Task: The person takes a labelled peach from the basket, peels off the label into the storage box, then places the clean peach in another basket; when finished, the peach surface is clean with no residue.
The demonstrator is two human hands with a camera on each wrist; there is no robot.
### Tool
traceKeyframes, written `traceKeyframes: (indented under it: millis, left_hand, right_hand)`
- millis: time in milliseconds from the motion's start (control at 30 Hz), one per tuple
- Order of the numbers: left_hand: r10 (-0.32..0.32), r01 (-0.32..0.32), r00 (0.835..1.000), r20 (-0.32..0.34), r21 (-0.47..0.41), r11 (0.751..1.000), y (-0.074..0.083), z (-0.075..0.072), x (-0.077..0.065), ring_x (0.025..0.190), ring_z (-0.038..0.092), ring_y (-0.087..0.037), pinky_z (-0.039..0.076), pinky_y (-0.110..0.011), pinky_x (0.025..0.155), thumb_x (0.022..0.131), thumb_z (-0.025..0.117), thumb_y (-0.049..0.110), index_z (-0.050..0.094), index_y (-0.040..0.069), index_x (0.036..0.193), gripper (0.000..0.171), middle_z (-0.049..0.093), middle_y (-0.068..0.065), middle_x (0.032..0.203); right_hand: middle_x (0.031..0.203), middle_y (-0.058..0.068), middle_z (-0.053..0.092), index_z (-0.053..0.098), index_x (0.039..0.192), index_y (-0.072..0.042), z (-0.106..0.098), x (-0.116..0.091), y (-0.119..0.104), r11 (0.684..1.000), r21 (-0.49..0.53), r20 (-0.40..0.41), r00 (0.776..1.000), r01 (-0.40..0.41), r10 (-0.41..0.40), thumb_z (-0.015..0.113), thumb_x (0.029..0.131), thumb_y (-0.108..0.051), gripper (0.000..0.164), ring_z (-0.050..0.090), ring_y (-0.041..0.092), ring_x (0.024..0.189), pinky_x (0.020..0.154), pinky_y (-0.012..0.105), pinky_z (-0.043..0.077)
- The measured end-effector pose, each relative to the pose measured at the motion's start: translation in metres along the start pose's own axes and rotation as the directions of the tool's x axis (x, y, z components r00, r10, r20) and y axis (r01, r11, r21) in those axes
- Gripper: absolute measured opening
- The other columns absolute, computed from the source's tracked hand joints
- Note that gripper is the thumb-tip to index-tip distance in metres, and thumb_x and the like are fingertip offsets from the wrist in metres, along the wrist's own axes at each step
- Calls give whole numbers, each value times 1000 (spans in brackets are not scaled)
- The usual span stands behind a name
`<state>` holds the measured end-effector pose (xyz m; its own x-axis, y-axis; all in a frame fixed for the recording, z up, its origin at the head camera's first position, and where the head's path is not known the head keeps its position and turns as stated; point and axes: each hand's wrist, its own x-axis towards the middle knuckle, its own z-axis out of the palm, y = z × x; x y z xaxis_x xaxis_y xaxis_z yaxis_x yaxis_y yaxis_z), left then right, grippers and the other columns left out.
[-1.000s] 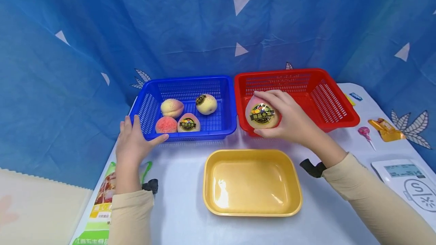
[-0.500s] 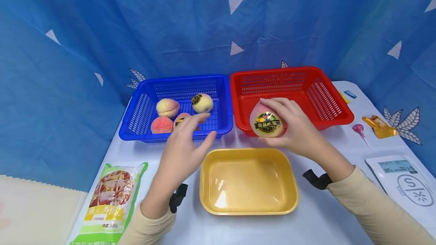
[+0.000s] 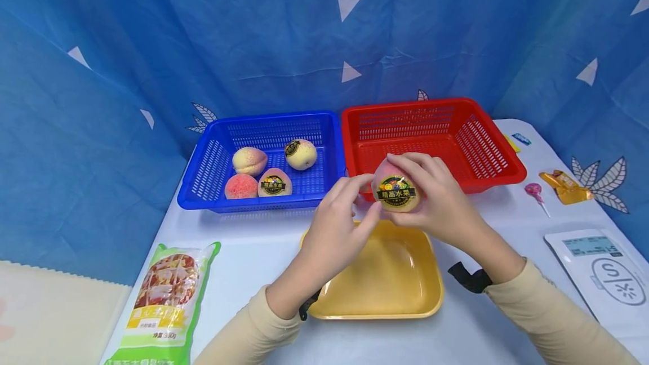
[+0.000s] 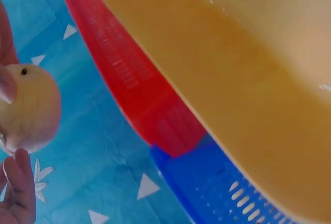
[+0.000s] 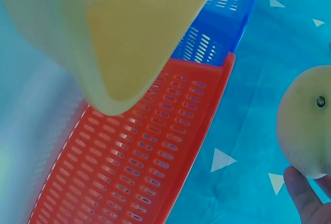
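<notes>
In the head view, my right hand (image 3: 441, 201) grips a pink-and-cream peach (image 3: 397, 191) with a black label, thumb below and fingers over the top. The peach is held up in front of the red basket (image 3: 512, 176). At its left side is my left hand (image 3: 339, 224), fingers and thumb apart, the fingertips at the peach's edge. Firm contact there is hard to tell. In the left wrist view the peach (image 4: 36, 110) shows its stem-end dot, with fingers above and below. The right wrist view shows the peach (image 5: 307, 123) cut off by the frame, a fingertip (image 5: 300, 188) against it.
A blue basket (image 3: 263, 204) holds several peaches. Below the hands stands a yellow tub (image 3: 380, 315), partly covered by my left arm. A food packet (image 3: 167, 292) lies left. On the right are a lollipop (image 3: 533, 189), a gold wrapper (image 3: 565, 186) and a white device with a display (image 3: 598, 275).
My left hand has moved right from the blue basket's left end to the peach's side. My right hand still holds the peach, now slightly lower.
</notes>
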<state>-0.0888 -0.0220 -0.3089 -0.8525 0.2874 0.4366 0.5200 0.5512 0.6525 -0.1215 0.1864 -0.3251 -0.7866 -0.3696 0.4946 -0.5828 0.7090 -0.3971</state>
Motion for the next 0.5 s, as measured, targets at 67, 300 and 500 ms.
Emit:
traceKeyframes:
  millis: [67, 300, 500]
  left_hand:
    - [-2, 2, 1000, -5, -27, 1000, 0, 4, 1, 88, 61, -9, 54, -21, 74, 95, 66, 18, 63, 11, 126, 32, 64, -1, 109]
    - [-22, 19, 999, -26, -116, 993, 2, 11, 2, 87, 65, -12, 56, -18, 76, 93, 66, 13, 65, 7, 122, 29, 65, -5, 109]
    - [-74, 71, 997, -9, -192, 979, 1, 15, 4, 87, 64, -12, 57, -18, 75, 91, 69, 9, 67, 8, 120, 29, 63, -6, 104]
  right_hand:
    - [136, 11, 53, 50, 146, -19, 1, -1, -1, 1000, -15, -9, 1000, 15, -15, 95, 62, -22, 95, 50, 23, 117, 76, 40, 60]
    - [134, 14, 54, 52, 144, -15, 5, -3, -1, 997, -49, -41, 998, 55, -57, 95, 61, -19, 94, 51, 26, 114, 76, 42, 59]
    - [134, 15, 54, 52, 144, -15, 7, -4, 1, 995, -68, -54, 996, 70, -73, 95, 60, -19, 94, 51, 27, 113, 77, 41, 58]
